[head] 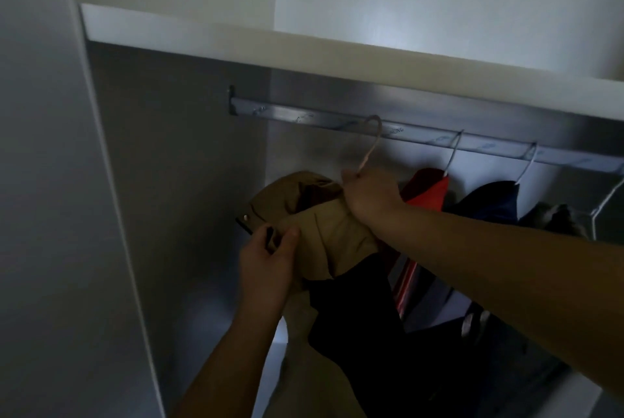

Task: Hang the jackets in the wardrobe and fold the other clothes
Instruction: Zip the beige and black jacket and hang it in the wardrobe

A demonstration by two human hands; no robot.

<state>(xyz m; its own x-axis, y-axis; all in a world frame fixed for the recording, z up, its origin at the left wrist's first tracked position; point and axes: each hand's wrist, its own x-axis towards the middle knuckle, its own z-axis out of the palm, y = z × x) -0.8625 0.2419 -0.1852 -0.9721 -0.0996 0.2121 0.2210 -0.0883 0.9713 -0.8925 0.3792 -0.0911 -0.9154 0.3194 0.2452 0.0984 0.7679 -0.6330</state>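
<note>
A tan jacket (324, 225) with a dark lower part hangs from a hanger (371, 140) inside the wardrobe. The hanger's hook sits at the metal rail (304, 118), close to or on it; I cannot tell which. My right hand (369, 193) grips the hanger's neck at the jacket's collar. My left hand (266, 259) pinches the jacket's left front edge, thumb on top of the fabric, near a metal snap.
On the same rail to the right hang a red garment (429, 191), a dark blue garment (489, 201) and a grey one (553, 218). A striped garment (405, 286) shows behind my right forearm. A white shelf (236, 41) runs above the rail; the wardrobe's side wall (169, 181) stands left.
</note>
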